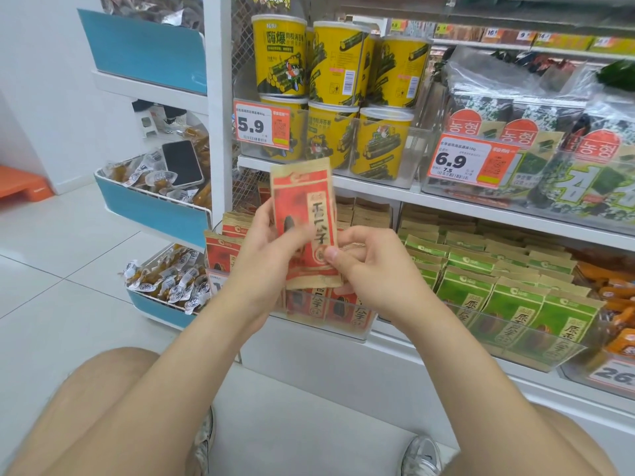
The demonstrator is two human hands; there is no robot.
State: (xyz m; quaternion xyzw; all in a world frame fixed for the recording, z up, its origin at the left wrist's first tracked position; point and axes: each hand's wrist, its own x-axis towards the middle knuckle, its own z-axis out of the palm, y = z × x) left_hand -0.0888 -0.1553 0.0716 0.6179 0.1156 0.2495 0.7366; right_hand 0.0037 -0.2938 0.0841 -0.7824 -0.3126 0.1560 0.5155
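Grip, two-handed, holding the red seed packet [302,207] upright just above the clear bin [367,324]: my left hand [264,255] curls round its left edge, my right hand [374,266] pinches its lower right corner under the thumb. Green packets [481,293] lie right of the bin. Step in hand, as I judge: squaring the packet for shelving. Next move calls for lowering it, bottom edge first, into the bin's row.
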